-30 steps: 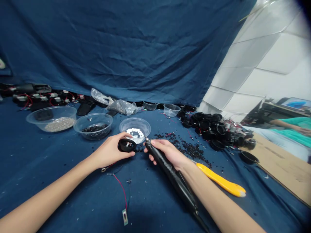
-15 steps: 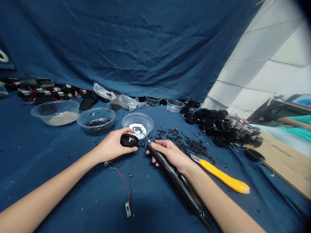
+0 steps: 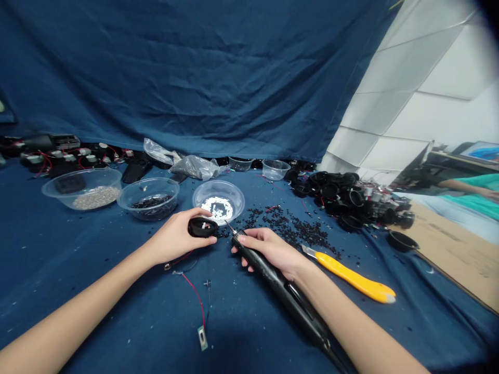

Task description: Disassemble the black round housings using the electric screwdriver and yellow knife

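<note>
Currently we are gripping a black cup (image 3: 194, 228) in the left hand (image 3: 175, 238), thumb and fingers pinching it from either side, with something small and white showing inside. In the right hand (image 3: 268, 250) we are holding a black screwdriver (image 3: 275, 280), fingers wrapping its upper end; its thin bit is pointing toward the cup side, apart from the cup, and is overlapping the near edge of a clear bowl (image 3: 237, 196) in view; we cannot tell whether they are touching. White pieces are lying in that bowl, just beyond the cup. To its left, a second bowl (image 3: 127, 203) is holding dark pieces. Black grains (image 3: 307, 228) are lying scattered right of the clear bowl, and a yellow knife (image 3: 353, 276) is resting near the right forearm. Nearer us, a red wire (image 3: 198, 297) is running to a small board (image 3: 202, 338) on the blue cloth (image 3: 136, 327). Farther right, a heap of black parts (image 3: 331, 193) is sitting near some cardboard (image 3: 460, 252).
</note>
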A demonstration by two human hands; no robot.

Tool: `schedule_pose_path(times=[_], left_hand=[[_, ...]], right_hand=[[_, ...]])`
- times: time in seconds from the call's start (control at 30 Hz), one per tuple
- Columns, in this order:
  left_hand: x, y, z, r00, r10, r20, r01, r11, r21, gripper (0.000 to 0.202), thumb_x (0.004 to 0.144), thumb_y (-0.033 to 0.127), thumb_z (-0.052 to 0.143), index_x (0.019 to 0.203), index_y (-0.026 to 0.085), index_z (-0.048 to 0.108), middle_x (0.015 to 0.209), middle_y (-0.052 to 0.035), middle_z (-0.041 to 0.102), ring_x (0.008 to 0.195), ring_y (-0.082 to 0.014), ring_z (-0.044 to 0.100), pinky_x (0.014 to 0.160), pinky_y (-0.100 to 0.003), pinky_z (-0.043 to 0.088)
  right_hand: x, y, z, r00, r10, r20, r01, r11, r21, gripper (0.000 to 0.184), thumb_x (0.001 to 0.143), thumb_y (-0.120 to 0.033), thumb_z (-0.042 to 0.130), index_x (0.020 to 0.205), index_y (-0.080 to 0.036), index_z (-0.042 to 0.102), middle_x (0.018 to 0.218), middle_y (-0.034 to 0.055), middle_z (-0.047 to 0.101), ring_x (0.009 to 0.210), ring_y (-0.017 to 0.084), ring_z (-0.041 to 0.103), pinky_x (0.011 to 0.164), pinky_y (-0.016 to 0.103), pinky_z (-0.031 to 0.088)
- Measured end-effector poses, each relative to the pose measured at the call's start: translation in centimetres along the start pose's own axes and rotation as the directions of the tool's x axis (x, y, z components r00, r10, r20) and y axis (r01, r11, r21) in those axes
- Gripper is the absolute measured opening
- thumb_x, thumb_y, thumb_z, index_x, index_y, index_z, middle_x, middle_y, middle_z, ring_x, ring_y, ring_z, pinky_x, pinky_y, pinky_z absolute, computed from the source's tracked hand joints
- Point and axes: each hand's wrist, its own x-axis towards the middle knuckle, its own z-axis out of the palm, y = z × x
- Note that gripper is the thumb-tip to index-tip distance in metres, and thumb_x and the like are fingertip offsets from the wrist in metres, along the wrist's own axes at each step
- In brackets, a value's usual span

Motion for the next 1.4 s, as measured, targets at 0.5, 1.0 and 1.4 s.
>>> schedule_pose_path(times=[0.5, 1.0, 1.4], left_hand=[[0.2, -0.2, 0.0, 1.000, -0.024, 0.001, 0.024, 0.998, -0.057, 0.055, 0.072, 0.051, 0.079, 0.114, 0.019, 0.064, 0.108, -0.0072, 0.075, 0.100, -0.0298, 0.070, 0.094, -0.043, 0.054], [0.1, -0.2, -0.2, 1.000, -0.023, 0.007, 0.023, 0.998, -0.051, 0.055, 0.073, 0.049, 0.078, 0.114, 0.017, 0.063, 0.106, -0.0085, 0.074, 0.099, -0.0302, 0.069, 0.092, -0.045, 0.054], [-0.1, -0.4, -0.2, 0.999, -0.030, 0.014, 0.030, 0.999, -0.033, 0.053, 0.073, 0.050, 0.078, 0.113, 0.020, 0.062, 0.107, -0.0061, 0.073, 0.100, -0.0286, 0.068, 0.095, -0.045, 0.051]], right_hand=[[-0.6, -0.7, -0.2, 0.980, -0.104, -0.171, 0.081, 0.987, -0.135, 0.016, 0.094, -0.023, 0.066, 0.102, -0.010, 0.061, 0.088, 0.0007, 0.061, 0.066, 0.008, 0.058, 0.059, 0.019, 0.052], [-1.1, -0.5, -1.1, 0.945, -0.247, 0.214, 0.194, 0.951, 0.241, 0.040, 0.089, -0.042, 0.071, 0.113, -0.011, 0.061, 0.097, 0.0057, 0.064, 0.063, 0.009, 0.062, 0.051, 0.018, 0.054], [-3.8, -1.2, -0.2, 0.700, -0.552, 0.453, 0.233, 0.777, 0.585, 0.045, 0.092, -0.050, 0.065, 0.117, -0.012, 0.065, 0.086, 0.0057, 0.063, 0.050, 0.005, 0.057, 0.045, 0.014, 0.051]])
